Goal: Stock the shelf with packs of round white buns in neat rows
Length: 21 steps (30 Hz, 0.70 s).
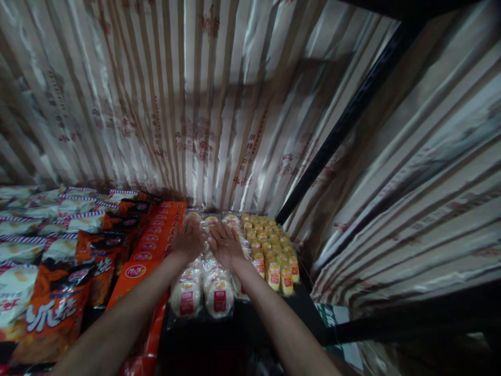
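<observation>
Rows of round, pale packaged cakes (219,300) in clear wrappers with red labels stand on a dark shelf (203,334). My left hand (189,239) lies over the left row, palm down, fingers stretched toward the back. Beside it, my right hand (225,243) rests over the middle rows with its fingers spread. Both hands seem to touch the wrappers, and neither grips anything. Parts of the rows are hidden under the hands. To the right of my right hand stand several rows of small yellow wrapped cakes (274,250).
Orange boxes (135,269) form a strip left of the cakes. Farther left are orange snack bags (57,313) and white snack bags (18,282). A printed, pleated sheet (195,104) hangs behind. A black post (344,125) slants up on the right.
</observation>
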{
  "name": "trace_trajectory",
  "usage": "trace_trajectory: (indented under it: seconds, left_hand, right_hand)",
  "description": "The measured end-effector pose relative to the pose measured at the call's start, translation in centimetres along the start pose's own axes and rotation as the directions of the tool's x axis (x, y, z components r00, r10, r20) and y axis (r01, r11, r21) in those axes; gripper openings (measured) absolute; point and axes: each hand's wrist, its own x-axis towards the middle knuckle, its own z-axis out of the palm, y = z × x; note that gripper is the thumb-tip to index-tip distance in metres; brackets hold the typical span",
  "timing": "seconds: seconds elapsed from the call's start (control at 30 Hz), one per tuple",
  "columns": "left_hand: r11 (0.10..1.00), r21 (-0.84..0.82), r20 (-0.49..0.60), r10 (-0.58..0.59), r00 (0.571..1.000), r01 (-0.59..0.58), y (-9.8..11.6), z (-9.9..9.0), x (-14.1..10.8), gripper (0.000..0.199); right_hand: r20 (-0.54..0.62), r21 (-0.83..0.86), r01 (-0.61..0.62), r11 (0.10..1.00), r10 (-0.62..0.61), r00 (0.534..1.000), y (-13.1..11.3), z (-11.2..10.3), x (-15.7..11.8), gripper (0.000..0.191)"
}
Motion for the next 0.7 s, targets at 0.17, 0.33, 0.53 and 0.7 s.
trace_trajectory:
  seconds: [0.17, 0.33, 0.53, 0.7]
  left_hand:
    - [1.000, 0.006, 0.036, 0.020, 0.999, -0.020, -0.8, 0.9, 0.7, 0.051]
    - [1.000, 0.012, 0.044, 0.028, 0.999, -0.028, -1.2, 0.6, 1.0, 0.051]
    - [0.999, -0.013, 0.096, 0.037, 0.995, -0.035, -0.5, -0.2, 0.0, 0.053]
    - [0.999, 0.009, 0.093, 0.045, 0.995, -0.046, -0.2, 0.3, -0.7, 0.051]
  right_hand:
    - [0.047, 0.010, -0.003, 1.000, 0.002, 0.999, -0.5, 1.1, -0.5, 0.056]
    - [0.026, 0.025, 0.003, 1.000, -0.004, 1.000, -0.5, 1.4, -0.5, 0.056]
    - [-0.015, 0.006, -0.012, 1.000, 0.012, 1.000, -1.0, 1.5, -0.2, 0.057]
    - [0.005, 0.025, -0.008, 1.000, 0.008, 1.000, -1.3, 1.5, -0.5, 0.057]
